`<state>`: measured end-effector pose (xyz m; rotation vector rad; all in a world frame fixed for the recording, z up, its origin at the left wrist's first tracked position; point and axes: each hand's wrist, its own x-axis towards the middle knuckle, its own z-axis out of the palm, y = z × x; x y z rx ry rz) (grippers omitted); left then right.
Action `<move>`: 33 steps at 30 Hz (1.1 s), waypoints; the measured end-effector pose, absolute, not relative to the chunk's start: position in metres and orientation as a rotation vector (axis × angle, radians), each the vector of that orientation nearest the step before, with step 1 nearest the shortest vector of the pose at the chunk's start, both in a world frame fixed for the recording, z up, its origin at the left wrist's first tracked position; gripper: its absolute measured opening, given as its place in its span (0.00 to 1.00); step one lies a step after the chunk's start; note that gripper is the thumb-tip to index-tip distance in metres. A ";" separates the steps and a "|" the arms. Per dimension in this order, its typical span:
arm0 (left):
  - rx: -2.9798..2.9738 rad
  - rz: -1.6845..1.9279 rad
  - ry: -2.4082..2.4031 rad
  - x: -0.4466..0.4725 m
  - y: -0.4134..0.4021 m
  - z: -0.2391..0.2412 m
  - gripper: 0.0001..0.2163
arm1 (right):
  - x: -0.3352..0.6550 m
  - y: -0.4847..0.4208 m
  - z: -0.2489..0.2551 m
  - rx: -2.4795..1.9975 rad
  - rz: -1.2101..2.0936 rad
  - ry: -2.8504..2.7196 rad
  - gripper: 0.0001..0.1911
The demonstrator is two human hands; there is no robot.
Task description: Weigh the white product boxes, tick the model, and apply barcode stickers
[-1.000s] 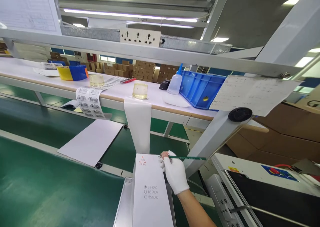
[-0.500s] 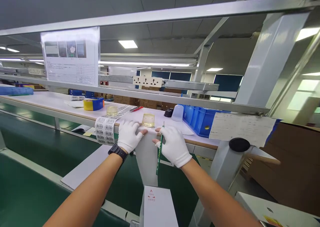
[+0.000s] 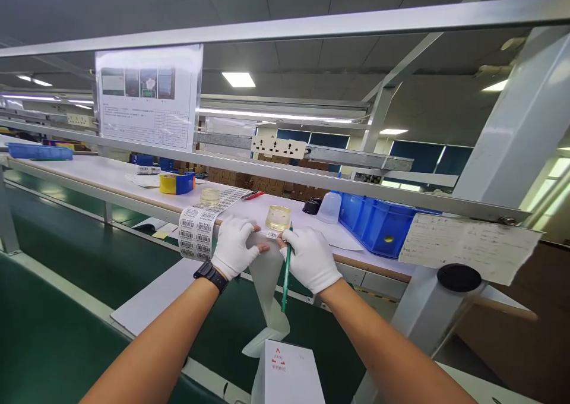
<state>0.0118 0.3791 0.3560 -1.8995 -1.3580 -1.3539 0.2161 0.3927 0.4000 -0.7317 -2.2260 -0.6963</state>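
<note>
Both gloved hands meet at the top of a white backing strip (image 3: 266, 267) that hangs over the table (image 3: 107, 181) edge. Left hand (image 3: 234, 246): grip closed, thumb and fingers pinching the strip's upper edge. Right hand (image 3: 309, 258): fingers curled shut round a green pencil (image 3: 285, 279) held point down, while thumb and forefinger nip a small label (image 3: 272, 235) at the strip's top. The strip runs down and curls just above a white box (image 3: 287, 374) at the bottom of view. Judged step: peeling one label off its backing. The next move would call for a clean lift without creasing, the left hand holding the strip taut. Nearby on the table: a roll of clear tape (image 3: 278, 217) just behind the hands, a barcode sheet (image 3: 196, 232) draped over the edge to the left, a blue bin (image 3: 378, 229) to the right.
</note>
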 end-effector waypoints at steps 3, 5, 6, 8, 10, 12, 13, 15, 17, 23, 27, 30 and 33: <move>-1.935 -1.341 -1.366 0.010 0.378 0.357 0.17 | 0.215 0.395 0.401 -0.685 -0.580 -2.146 0.14; -1.954 -1.314 -1.371 0.009 0.377 0.357 0.17 | 0.209 0.403 0.407 -0.672 -0.387 -1.963 0.17; -1.961 -1.300 -1.369 0.009 0.376 0.358 0.17 | 0.204 0.409 0.413 -0.684 -0.289 -1.869 0.18; -1.968 -1.279 -1.364 0.009 0.374 0.359 0.17 | 0.191 0.423 0.428 -0.755 -0.121 -1.771 0.18; -1.961 -1.262 -1.372 0.009 0.371 0.360 0.17 | 0.176 0.437 0.444 -0.858 0.012 -1.872 0.17; -1.965 -1.225 -1.408 0.011 0.368 0.363 0.19 | 0.162 0.448 0.454 -0.933 0.108 -2.039 0.17; -1.974 -1.196 -1.439 0.012 0.367 0.365 0.21 | 0.156 0.452 0.457 -0.957 0.117 -2.089 0.18; -1.999 -1.121 -1.524 0.013 0.366 0.373 0.27 | 0.148 0.457 0.458 -0.973 0.074 -2.097 0.19; -2.020 -1.059 -1.602 0.014 0.364 0.381 0.31 | 0.145 0.457 0.457 -0.947 0.025 -2.067 0.19; -1.843 -1.711 -1.656 0.028 0.314 0.368 0.24 | 0.185 0.409 0.435 -0.535 -0.237 -1.942 0.15; -1.691 -2.784 -2.140 0.067 0.250 0.318 0.26 | 0.241 0.339 0.380 -0.192 -0.564 -1.980 0.10; -1.696 -3.402 -2.308 0.098 0.219 0.290 0.27 | 0.273 0.297 0.341 -0.273 -0.711 -2.037 0.08; -1.933 -3.464 -2.247 0.113 0.206 0.282 0.22 | 0.292 0.277 0.320 -0.322 -0.759 -2.080 0.07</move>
